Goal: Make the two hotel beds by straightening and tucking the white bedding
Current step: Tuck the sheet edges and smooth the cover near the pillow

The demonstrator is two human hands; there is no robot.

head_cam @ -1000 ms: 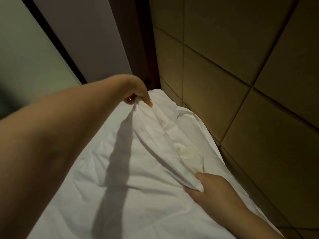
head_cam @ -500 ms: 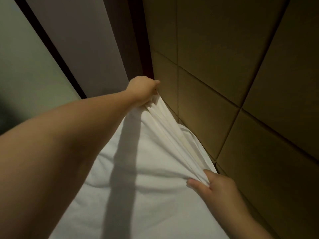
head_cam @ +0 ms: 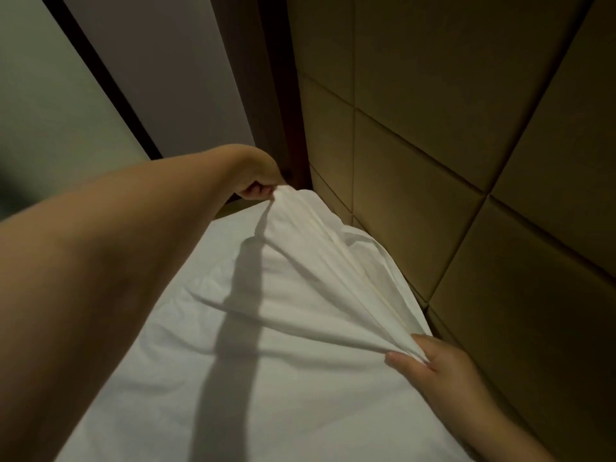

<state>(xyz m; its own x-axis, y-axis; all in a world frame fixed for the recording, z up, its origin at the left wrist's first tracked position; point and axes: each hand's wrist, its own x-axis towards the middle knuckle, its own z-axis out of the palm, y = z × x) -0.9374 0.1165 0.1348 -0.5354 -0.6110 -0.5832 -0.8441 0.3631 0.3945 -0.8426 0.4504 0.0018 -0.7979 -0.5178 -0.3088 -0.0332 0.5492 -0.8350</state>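
Pinching white bedding (head_cam: pixel 333 271) edge at both ends, fingers curled on gathered folds: left hand (head_cam: pixel 258 183) at far corner, right hand (head_cam: pixel 440 365) nearer. Edge's long axis runs just beside padded wall (head_cam: pixel 433 168); tuck likely goes wallward.

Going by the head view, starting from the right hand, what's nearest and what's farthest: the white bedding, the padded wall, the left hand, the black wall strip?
1. white bedding: pinched by the right hand itself.
2. padded wall: close beside it, on the right.
3. left hand: at the far end of the stretched fold.
4. black wall strip: beyond that, upper left.
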